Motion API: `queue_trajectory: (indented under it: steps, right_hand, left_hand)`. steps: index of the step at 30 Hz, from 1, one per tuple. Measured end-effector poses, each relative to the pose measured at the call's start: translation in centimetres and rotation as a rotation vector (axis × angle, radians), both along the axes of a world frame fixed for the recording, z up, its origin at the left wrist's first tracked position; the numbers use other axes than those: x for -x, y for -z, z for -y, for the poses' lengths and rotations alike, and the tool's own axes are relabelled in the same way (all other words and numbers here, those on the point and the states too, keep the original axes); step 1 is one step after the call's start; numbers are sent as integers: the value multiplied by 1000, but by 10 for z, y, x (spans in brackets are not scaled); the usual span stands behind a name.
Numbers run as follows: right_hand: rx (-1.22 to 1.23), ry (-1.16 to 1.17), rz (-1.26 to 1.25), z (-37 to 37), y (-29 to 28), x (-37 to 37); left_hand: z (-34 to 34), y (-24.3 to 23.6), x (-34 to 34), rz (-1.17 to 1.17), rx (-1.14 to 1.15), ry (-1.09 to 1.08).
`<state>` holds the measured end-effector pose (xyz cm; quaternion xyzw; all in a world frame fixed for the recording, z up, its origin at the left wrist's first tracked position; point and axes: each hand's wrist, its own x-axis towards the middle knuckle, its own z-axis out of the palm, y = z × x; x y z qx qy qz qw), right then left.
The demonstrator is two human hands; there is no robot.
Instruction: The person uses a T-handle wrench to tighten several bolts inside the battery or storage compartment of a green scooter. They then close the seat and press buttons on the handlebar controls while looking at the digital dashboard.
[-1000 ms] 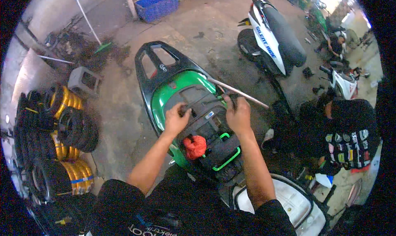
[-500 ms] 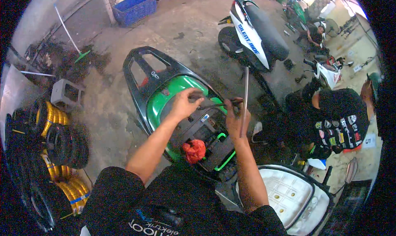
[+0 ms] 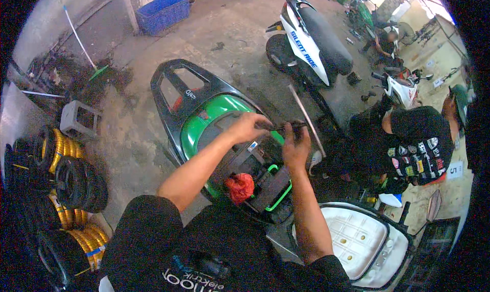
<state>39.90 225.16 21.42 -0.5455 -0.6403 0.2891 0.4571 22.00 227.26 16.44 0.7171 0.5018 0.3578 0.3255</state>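
Piece [image 3: 277, 128], dark, crosswise between hands [image 3: 297, 149]; rod [image 3: 312, 132] aslant

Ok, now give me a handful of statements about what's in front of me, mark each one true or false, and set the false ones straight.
1. The right hand holds a slim dark piece. True.
2. The left hand rests on the crumpled red bundle. False: it is up close to the right hand, and the bundle lies on the green-and-black scooter, nearer the person.
3. The stool near the black tyres is bright red. False: it is grey.
4. The parked motorbike has a black seat. True.
5. A blue plastic crate stands on the floor. True.
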Motion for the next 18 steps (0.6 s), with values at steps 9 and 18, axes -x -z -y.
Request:
queue_trajectory:
  steps: [9, 18]
  right_hand:
    - [-11, 7, 131, -2, -7, 4]
    - [-142, 35, 60, 5, 1, 20]
  left_hand:
    - [-7, 2, 9, 27, -5, 47]
    - [-6, 2, 20, 83, -42, 123]
